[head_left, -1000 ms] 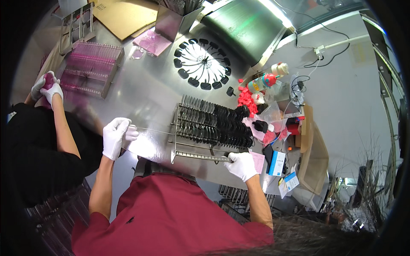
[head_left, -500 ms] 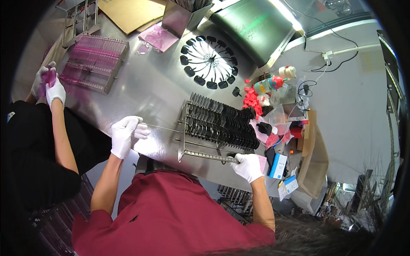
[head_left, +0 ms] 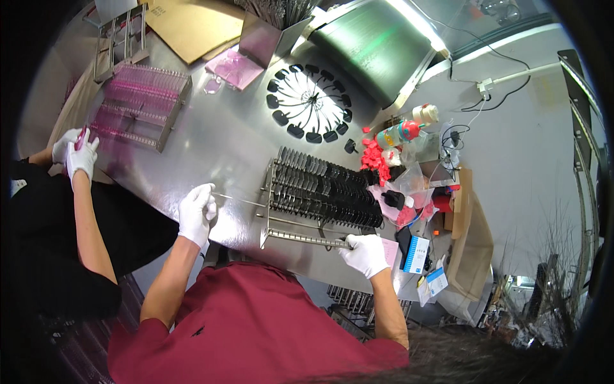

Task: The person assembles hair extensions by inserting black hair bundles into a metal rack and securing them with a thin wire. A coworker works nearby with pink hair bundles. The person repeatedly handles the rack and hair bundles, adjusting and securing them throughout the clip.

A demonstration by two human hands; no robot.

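A metal rack (head_left: 263, 233) full of dark lens-shaped pieces (head_left: 320, 192) stands on the steel table in front of me. My left hand (head_left: 197, 214), in a white glove, is closed on the end of a thin metal rod (head_left: 240, 200), which reaches to the rack's left end. My gloved right hand (head_left: 366, 255) grips the near right corner of the rack, at the end of its notched bar (head_left: 297, 238). The right fingertips are partly hidden.
Beyond the rack, black paddle-shaped pieces (head_left: 313, 137) form a ring on the steel table (head_left: 224, 137). Red bits (head_left: 373, 157), bottles (head_left: 400, 133) and blue-white boxes (head_left: 417, 254) lie at right. At left, a co-worker's gloved hands (head_left: 81, 153) hold something purple near a rack of purple lenses (head_left: 144, 102).
My left hand has turned and its fingers have curled in closer around the rod's end. The view has shifted slightly; my right hand stays on the rack. The co-worker's hands have moved a little.
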